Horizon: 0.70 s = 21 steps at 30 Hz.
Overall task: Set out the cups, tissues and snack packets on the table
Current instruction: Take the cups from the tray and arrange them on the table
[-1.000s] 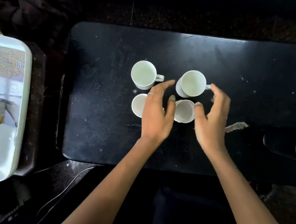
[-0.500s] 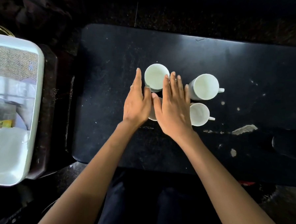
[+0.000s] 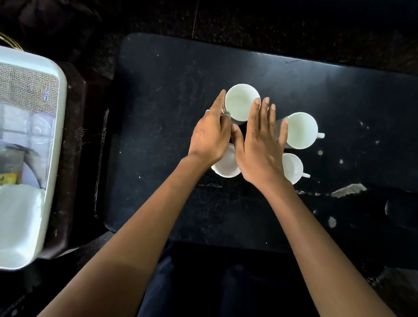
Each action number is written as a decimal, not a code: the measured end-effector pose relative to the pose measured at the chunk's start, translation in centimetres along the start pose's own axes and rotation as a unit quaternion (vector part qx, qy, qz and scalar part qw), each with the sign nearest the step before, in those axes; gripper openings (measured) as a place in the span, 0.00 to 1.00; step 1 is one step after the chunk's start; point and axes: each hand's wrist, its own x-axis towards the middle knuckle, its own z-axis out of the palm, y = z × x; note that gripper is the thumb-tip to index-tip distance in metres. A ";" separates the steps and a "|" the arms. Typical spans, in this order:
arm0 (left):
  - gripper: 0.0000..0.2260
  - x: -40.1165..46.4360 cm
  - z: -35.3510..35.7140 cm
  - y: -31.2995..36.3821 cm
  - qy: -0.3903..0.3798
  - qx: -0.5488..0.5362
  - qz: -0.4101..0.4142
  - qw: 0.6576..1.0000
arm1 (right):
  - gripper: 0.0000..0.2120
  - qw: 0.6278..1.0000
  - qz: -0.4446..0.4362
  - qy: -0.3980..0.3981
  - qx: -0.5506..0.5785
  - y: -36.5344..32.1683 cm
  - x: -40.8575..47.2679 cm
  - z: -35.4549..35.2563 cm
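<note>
Several white cups stand close together on the black table (image 3: 156,131). The far-left cup (image 3: 241,103) sits between my two hands. My left hand (image 3: 210,134) lies flat against its left side, fingers straight. My right hand (image 3: 259,146) is flat on its right side, fingers spread, and reaches toward the far-right cup (image 3: 300,129). The near-left cup (image 3: 227,166) is largely hidden under both hands. The near-right cup (image 3: 293,167) shows beside my right wrist. White tissues (image 3: 11,220) and a yellow snack packet (image 3: 1,180) lie in the white tray (image 3: 57,150) at the left.
The tray rests on a dark stand left of the table and also holds a clear glass (image 3: 38,128) and a burlap-patterned item (image 3: 20,88). Pale scraps (image 3: 349,190) dot the table's right part. A dark rounded object (image 3: 406,210) lies at the right edge.
Both hands left the two near cups and moved forward and left to flank the far-left cup. In the last half second they barely moved.
</note>
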 end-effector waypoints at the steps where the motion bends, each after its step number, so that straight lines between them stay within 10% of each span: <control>1: 0.23 0.1 0.0 0.0 0.000 0.001 0.000 1.000 | 0.32 1.000 0.001 0.000 0.001 0.0 0.1 0.0; 7: 0.26 -1.1 0.5 0.7 0.049 0.010 0.020 0.999 | 0.30 0.996 0.003 0.067 0.056 0.5 -0.8 -0.9; 12: 0.26 -4.8 2.2 1.9 0.037 0.149 0.191 0.969 | 0.29 0.984 0.054 0.154 0.076 3.7 -3.8 -1.6; 21: 0.30 -6.2 6.1 3.2 -0.088 0.401 0.243 0.879 | 0.37 0.998 0.053 0.036 -0.002 9.3 -5.6 -0.9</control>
